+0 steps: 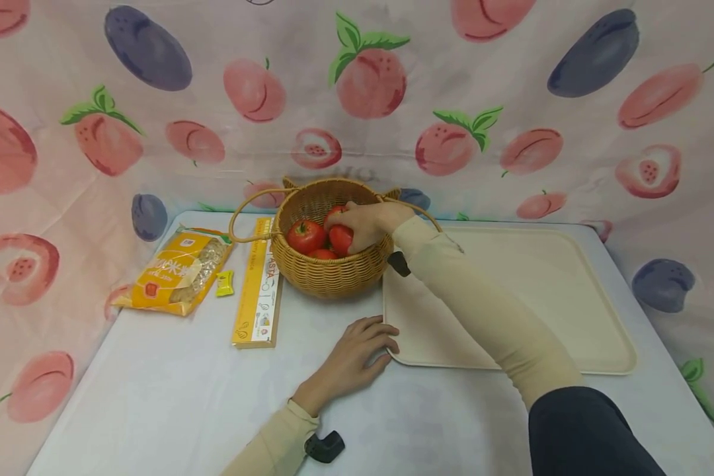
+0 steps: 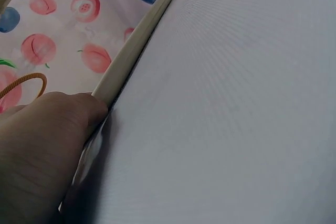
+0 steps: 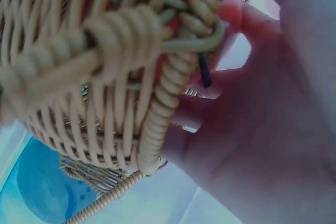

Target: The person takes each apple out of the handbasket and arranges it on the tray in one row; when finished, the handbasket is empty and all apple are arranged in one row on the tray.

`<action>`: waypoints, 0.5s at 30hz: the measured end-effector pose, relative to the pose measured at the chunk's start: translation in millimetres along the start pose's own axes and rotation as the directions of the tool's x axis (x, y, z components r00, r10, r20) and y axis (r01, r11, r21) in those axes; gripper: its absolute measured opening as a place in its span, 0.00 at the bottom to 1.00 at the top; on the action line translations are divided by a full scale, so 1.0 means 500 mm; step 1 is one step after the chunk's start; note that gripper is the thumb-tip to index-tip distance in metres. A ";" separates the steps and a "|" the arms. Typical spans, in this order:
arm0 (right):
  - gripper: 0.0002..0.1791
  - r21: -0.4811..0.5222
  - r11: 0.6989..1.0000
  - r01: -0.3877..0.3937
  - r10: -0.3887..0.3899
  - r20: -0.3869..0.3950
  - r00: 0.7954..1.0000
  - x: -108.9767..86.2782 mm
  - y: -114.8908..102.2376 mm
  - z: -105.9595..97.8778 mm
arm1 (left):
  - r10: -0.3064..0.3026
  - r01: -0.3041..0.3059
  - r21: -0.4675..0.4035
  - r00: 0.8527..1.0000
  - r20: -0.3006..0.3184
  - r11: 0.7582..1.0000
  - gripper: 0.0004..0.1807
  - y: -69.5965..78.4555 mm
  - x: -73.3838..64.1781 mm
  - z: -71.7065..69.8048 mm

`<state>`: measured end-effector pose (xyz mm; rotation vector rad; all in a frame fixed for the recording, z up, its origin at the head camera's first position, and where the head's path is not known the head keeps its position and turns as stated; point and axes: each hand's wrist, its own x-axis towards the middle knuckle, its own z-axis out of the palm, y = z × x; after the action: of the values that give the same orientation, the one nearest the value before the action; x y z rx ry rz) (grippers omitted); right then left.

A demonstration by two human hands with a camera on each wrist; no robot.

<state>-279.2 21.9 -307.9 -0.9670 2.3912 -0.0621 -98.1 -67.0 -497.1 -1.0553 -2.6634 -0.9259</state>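
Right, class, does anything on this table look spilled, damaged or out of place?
Nothing really stands out: no spill or damage shows. The red fruits sit inside the basket, and the tray lies flat. The yellow bag lies at a slant, left of the pasta box, but that looks casual rather than wrong.

Beige sleeves, perhaps navy overshirt

Pale fruit-printed backdrop, probably cloth, behind white table; light soft, even.

The wicker basket partly hides the tomatoes.
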 end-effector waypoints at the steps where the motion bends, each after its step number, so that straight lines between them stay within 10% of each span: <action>1: 0.32 0.000 1.000 0.003 -0.003 -0.004 1.000 0.000 0.000 0.001 | -0.001 0.001 0.000 1.000 0.002 1.000 0.05 0.000 0.000 0.000; 15: 0.36 0.045 0.994 0.100 -0.092 -0.149 0.985 -0.012 0.018 0.016 | -0.002 0.002 -0.001 1.000 0.012 1.000 0.05 0.004 0.000 -0.004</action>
<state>-277.5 33.8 -313.9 -1.0860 2.4612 -0.2391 -97.2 -66.9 -494.4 -1.0621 -2.6744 -0.9243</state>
